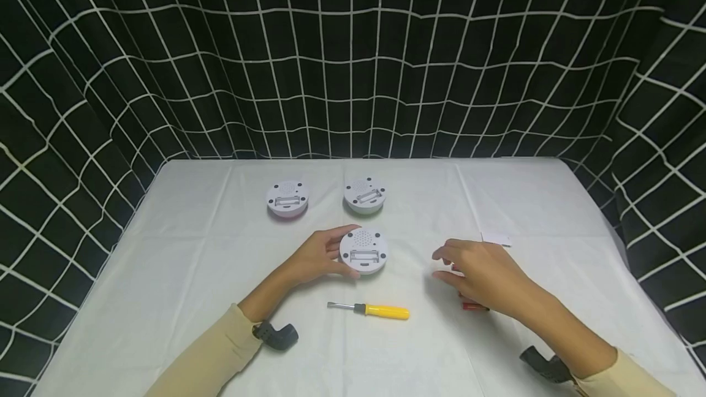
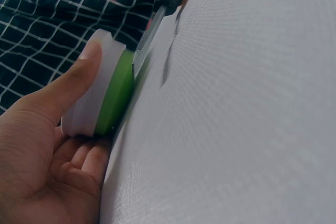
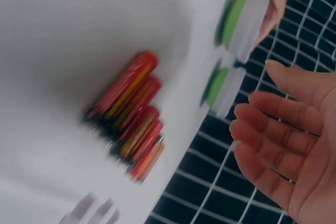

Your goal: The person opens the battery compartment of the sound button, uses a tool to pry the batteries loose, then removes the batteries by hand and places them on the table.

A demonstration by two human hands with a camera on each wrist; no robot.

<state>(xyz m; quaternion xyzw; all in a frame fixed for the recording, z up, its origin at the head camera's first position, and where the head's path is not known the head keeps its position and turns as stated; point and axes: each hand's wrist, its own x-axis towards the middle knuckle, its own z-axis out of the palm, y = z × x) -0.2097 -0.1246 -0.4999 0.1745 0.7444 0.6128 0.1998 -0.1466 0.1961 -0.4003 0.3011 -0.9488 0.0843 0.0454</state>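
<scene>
My left hand [image 1: 321, 256] grips the side of a round white device [image 1: 363, 239], thumb at the near edge and fingers on the far side. Its underside faces up, showing speaker holes, dark feet and an uncovered battery compartment. The green part [image 2: 116, 93] beneath rests on the cloth in the left wrist view. My right hand [image 1: 488, 274] hovers with loosely bent fingers and nothing in them. Several red-and-black batteries [image 3: 126, 90] lie in a row below it, mostly hidden by the hand in the head view.
A yellow-handled screwdriver [image 1: 387, 311] lies in front of the device. Two similar upturned devices stand farther back, one with a pink lower part [image 1: 287, 212], one with a green lower part [image 1: 366, 207]. Small white pieces [image 1: 496, 239] lie beyond my right hand. Black grid-patterned curtain [image 1: 364, 78] surrounds the white-covered table [image 1: 182, 213].
</scene>
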